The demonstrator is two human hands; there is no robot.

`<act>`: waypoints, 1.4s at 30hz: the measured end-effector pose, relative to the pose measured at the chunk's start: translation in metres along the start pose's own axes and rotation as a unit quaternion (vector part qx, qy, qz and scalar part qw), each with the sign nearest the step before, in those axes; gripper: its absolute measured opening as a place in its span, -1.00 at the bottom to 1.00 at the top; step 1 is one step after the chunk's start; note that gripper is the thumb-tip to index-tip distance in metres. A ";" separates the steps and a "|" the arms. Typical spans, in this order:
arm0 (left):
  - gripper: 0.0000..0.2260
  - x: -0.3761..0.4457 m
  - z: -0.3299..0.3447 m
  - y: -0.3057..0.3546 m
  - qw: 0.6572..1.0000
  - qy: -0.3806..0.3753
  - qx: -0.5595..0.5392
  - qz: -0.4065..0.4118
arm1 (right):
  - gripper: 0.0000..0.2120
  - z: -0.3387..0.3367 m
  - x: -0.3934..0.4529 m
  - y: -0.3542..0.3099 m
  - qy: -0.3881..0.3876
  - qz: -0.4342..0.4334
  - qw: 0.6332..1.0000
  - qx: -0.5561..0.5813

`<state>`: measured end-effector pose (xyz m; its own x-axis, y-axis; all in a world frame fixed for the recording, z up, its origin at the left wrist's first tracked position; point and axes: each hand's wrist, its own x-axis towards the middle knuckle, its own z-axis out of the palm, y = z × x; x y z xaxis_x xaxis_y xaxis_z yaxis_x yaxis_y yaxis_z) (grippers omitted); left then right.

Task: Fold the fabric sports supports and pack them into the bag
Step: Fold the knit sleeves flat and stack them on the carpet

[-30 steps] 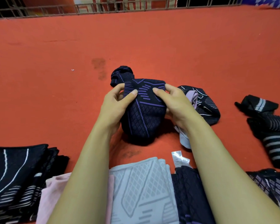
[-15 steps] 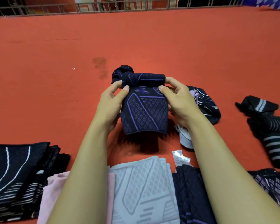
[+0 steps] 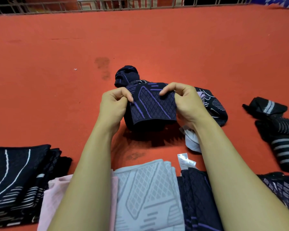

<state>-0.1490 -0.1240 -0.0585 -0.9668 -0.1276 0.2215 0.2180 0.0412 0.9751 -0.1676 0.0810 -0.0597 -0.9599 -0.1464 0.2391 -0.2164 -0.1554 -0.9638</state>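
A dark navy sports support with purple lines (image 3: 154, 106) is held up over the red surface, folded over at its top. My left hand (image 3: 114, 104) pinches its left upper edge with curled fingers. My right hand (image 3: 184, 100) pinches the right upper edge, thumb and forefinger on the fold. A bunched navy support (image 3: 126, 75) lies just behind. Near me lie folded stacks: black with white lines (image 3: 18, 180), pink (image 3: 55, 197), light grey (image 3: 148, 192), and navy (image 3: 195, 197). No bag is in view.
Loose supports lie to the right: a black one with white lines (image 3: 213, 104), black ones with grey stripes (image 3: 274, 124), a white piece (image 3: 192, 142) and a paper tag (image 3: 184, 160). The red surface (image 3: 57, 97) runs to a metal railing (image 3: 107, 5) at the far edge.
The support's lower end has been lifted off the surface and the piece folded shorter. Both hands shifted from flat fingers on its front to pinching the top corners.
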 end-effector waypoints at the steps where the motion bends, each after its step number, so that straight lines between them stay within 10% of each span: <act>1: -0.53 0.001 0.001 -0.001 1.000 0.012 -0.001 -0.008 | -0.44 0.000 -0.001 -0.001 -0.003 -0.011 1.000 -0.012; 11: -0.73 -0.001 -0.002 0.004 0.997 0.012 -0.082 0.001 | -0.58 -0.004 -0.004 -0.007 -0.040 0.020 0.994 -0.100; 20: -0.44 -0.001 -0.001 0.003 0.999 0.016 -0.024 0.032 | -0.72 0.002 -0.009 -0.013 0.004 0.008 0.998 -0.064; 27: -0.80 -0.004 0.003 0.014 0.986 -0.044 -0.151 -0.058 | -0.76 0.005 -0.003 -0.015 0.027 0.085 0.993 0.080; 32: -0.66 -0.007 0.002 0.004 0.967 -0.180 0.005 -0.179 | -0.73 0.004 0.001 -0.014 0.041 0.109 0.983 0.144; 42: -0.88 -0.010 0.002 0.002 0.964 -0.227 0.015 -0.138 | -0.76 -0.005 0.001 -0.015 0.110 0.129 0.979 0.109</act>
<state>-0.1393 -0.1211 -0.0582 -0.9474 0.3093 -0.0819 -0.0541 0.0973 0.9938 -0.1663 0.0878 -0.0454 -0.9980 0.0012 -0.0638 0.0594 -0.3496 -0.9350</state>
